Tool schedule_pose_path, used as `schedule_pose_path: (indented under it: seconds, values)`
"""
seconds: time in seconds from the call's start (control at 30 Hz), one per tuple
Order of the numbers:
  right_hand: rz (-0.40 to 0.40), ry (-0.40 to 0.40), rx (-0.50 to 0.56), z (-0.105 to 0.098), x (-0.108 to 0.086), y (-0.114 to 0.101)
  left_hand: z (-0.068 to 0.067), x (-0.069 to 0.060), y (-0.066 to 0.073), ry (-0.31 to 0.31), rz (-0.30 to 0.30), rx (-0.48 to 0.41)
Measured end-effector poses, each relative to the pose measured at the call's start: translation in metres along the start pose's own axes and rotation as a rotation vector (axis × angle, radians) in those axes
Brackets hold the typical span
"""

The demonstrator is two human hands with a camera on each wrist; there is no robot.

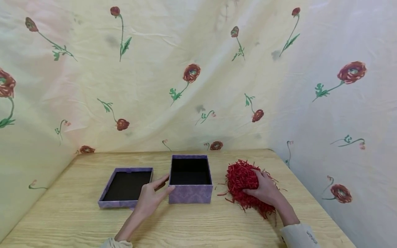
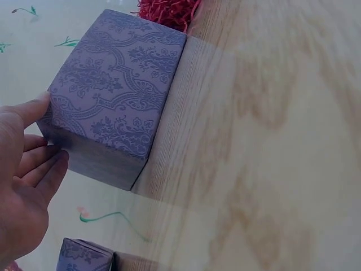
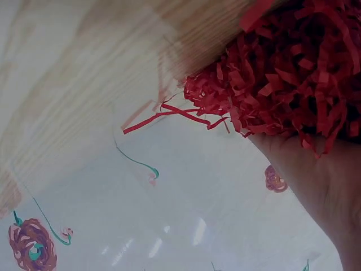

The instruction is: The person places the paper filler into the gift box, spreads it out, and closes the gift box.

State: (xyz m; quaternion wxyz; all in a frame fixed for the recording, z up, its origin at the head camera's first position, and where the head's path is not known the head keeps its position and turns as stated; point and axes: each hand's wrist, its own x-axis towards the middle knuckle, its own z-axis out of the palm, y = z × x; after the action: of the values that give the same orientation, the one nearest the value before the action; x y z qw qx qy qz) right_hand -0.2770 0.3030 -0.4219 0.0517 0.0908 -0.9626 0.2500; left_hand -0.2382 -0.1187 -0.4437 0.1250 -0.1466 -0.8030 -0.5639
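A purple patterned box [image 1: 190,194] with a black inside stands open-topped at the middle of the table. My left hand [image 1: 149,199] touches its left front corner, the thumb at the front edge and the fairly straight fingers along the left side. In the left wrist view that hand [image 2: 25,169] meets the edge of the box [image 2: 113,79]. To the right, my right hand [image 1: 263,187] grips into a heap of red shredded paper [image 1: 240,181]. Strands of shredded paper [image 3: 304,73] hide most of its fingers in the right wrist view.
A shallow purple box lid [image 1: 127,186], black inside up, lies left of the box on the wooden table [image 1: 186,227]. Loose red strands are scattered about the heap. A flowered cloth [image 1: 149,86] hangs behind and at both sides.
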Motion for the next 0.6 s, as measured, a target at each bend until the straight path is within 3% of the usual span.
schedule_pose_path:
  seconds: [0.6]
  values:
    - [0.046,0.040,0.011,-0.0048,-0.0032,-0.0037,0.0003,-0.0001,0.0010,0.007,0.005,-0.022]
